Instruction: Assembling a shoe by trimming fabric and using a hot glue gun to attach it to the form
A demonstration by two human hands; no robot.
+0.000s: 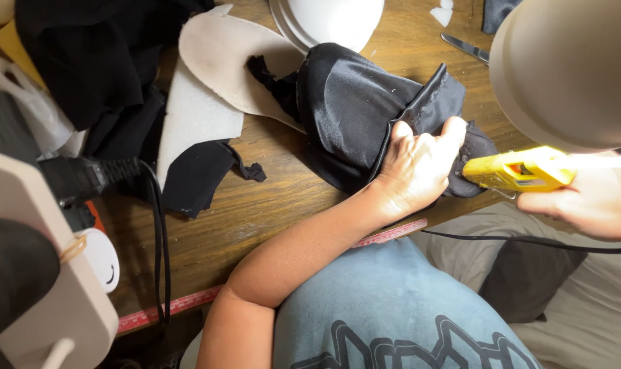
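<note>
A person in a grey printed shirt [399, 307] sits at the edge of a wooden worktop [269, 198], gluing black satin fabric [365, 109] over a rounded form. A red measuring tape [392, 233] runs along the worktop's near edge, and a thin black cord [529, 242] trails across the lap toward the tool.

The left hand [416, 167] lies closed down on the fabric near the worktop's edge, its fingers curled over a folded seam and its thumb pressing the frayed hem flat. The right hand [590, 201] is wrapped around the handle of a yellow glue gun [518, 169], whose nozzle points at the hem just beside the left thumb; the fingers are largely cut off by the frame, so how firmly they grip cannot be told.

Most of the form already appears covered in smooth black cloth, which suggests the work is well along. The raw edge under the left hand looks loose and unglued, so that seam seems to be what remains.

Farther back lie a cream foam cut-out [215, 61], scraps of black cloth [201, 174], a white domed piece [331, 20] and a metal blade [466, 48]. A lamp shade [570, 68] looms at upper right.
</note>
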